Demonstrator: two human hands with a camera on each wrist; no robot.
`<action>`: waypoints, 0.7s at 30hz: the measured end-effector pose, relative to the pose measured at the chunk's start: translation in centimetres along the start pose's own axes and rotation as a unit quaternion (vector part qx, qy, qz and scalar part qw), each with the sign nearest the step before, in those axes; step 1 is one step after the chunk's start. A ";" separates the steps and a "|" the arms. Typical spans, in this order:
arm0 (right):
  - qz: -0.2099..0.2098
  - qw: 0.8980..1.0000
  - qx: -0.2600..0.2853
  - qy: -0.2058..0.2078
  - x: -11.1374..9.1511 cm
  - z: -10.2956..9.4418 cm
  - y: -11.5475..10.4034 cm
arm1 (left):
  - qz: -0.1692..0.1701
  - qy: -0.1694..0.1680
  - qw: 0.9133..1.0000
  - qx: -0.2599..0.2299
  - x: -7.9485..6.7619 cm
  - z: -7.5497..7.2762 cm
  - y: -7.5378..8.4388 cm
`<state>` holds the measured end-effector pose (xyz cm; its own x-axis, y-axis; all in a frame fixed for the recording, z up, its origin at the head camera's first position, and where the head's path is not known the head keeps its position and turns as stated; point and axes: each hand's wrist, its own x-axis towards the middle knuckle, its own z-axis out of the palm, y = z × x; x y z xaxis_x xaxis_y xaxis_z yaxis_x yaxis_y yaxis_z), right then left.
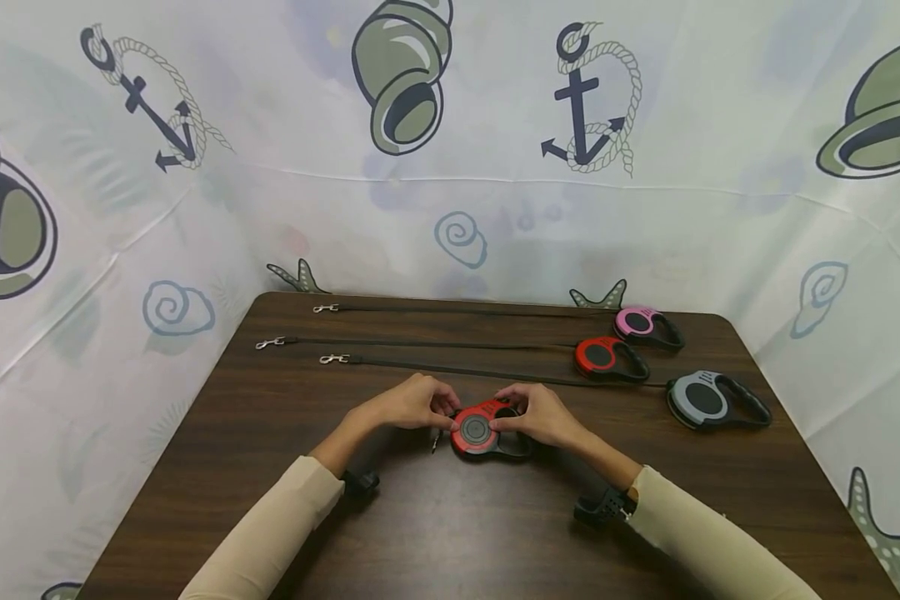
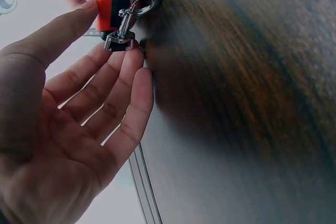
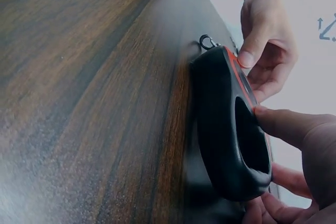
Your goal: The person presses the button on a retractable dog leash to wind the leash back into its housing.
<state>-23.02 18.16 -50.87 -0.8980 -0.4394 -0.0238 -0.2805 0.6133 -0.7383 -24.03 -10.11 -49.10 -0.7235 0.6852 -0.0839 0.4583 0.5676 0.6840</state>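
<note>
A red and black retractable dog leash [image 1: 482, 408] lies on the table between the two hands. My left hand [image 1: 411, 403] holds its cord end, thumb on the red face and fingers at the far edge. Out of that end sticks a silver snap hook [image 2: 127, 22], close to the left fingertips in the left wrist view. At the handle side, my right hand [image 1: 542, 414] grips the leash with the thumb on its face and fingers along the back edge. The black loop handle [image 3: 212, 124] faces the right wrist camera.
Behind the hands, a pink leash [image 1: 633, 321], another red leash [image 1: 595, 357] and a grey leash [image 1: 701, 397] lie on the brown table [image 1: 450, 533]. Their black cords stretch leftward to silver snap hooks [image 1: 335, 359]. A patterned cloth [image 1: 495, 225] hangs behind.
</note>
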 end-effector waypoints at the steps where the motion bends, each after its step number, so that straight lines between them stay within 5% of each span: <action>1: -0.003 1.000 -0.003 0.001 0.0 0.0 0.0 | 0.000 -0.001 1.000 0.001 0.0 0.0 0.0; 11: -0.008 1.000 0.008 0.009 0.1 -0.3 0.3 | -0.001 0.005 1.000 0.002 -0.3 -0.2 0.1; 21: -0.028 0.998 0.060 -0.007 -0.4 -2.5 1.0 | 0.007 0.064 0.998 0.017 -0.6 -0.5 -0.9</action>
<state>-23.76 20.60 -49.88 -0.8773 -0.4798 0.0107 -0.2860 0.5047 -0.8145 -24.23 -11.30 -49.37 -0.7761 0.6303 0.0192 0.4836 0.5754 0.6596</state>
